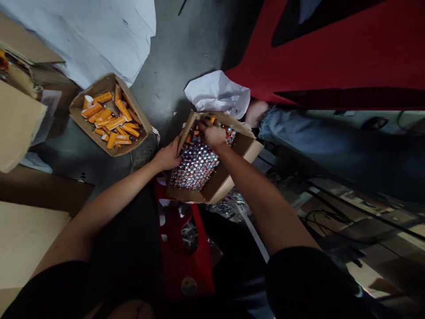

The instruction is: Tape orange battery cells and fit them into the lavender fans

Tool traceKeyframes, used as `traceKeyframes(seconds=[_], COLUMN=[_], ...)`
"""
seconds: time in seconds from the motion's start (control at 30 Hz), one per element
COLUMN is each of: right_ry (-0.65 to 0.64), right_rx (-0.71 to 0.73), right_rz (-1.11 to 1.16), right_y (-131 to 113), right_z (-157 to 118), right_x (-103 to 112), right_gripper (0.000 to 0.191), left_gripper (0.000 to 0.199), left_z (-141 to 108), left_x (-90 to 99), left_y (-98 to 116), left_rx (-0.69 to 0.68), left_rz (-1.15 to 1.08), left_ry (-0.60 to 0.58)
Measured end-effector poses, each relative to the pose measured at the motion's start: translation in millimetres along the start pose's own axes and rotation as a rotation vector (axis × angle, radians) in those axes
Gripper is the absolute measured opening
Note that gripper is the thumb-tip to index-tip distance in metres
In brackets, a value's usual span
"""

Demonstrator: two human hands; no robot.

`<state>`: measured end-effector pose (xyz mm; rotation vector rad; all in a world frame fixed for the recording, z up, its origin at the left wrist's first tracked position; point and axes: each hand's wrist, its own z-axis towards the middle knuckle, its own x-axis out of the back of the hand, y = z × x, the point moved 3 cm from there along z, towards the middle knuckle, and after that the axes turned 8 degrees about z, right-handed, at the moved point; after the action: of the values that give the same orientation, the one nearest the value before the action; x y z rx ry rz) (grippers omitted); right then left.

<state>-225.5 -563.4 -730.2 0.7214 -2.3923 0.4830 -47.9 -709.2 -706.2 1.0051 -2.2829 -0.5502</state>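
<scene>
A cardboard box (pixel 226 189) sits tilted in front of me, packed with many upright cylindrical battery cells (pixel 199 161) whose shiny round ends face up. Its left edge is gripped by my left hand (pixel 168 156), fingers closed over the cardboard wall. Inside the far end of the box, my right hand (pixel 212 134) reaches down with bent fingers among the cells. A few orange-sided cells (pixel 189 137) lie near those fingers, and one orange bit shows just beyond them. Shadow hides the fingertips, so what they pinch is unclear.
A smaller cardboard tray (pixel 133 149) of loose orange cylinders (pixel 114 122) stands on the grey floor (pixel 169 53) at left. Larger cartons (pixel 20 119) flank it. White sheeting (pixel 109 35), a red chair (pixel 318 57) and another person's jeans-clad leg (pixel 315 137) lie beyond.
</scene>
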Motion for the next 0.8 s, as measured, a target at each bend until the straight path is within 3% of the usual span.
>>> traceKeyframes(seconds=[0.2,0.33,0.4,0.67,0.8], right_ry=[-0.002,-0.047,-0.009,0.345,0.367], right_rx=[0.006,0.087,0.117,0.231,0.253], right_rz=[0.012,0.033,0.104,0.817,1.12], right_y=[19.9,31.2,34.3,37.2,11.9], right_z=[3.6,5.8,5.7,-16.2,-52.8], right_x=[0.0,1.3,1.0,-1.4,15.0], right_gripper=[0.071,0.064,0.058,0.037,0.045], left_gripper=[0.098,0.096,0.096,0.097,0.098], left_z=[0.2,-0.1,-0.3,-1.8,-1.3], left_x=[-1.3,-1.7,-1.9,-2.4,-3.8], left_y=[-1.4,-1.9,-1.9,-1.6,-2.0], left_rx=[-0.021,-0.028,-0.03,-0.046,-0.074], left_rz=[-0.019,-0.049,-0.057,-0.066,-0.06], left_ry=[0.014,0.002,-0.006,0.001,0.002])
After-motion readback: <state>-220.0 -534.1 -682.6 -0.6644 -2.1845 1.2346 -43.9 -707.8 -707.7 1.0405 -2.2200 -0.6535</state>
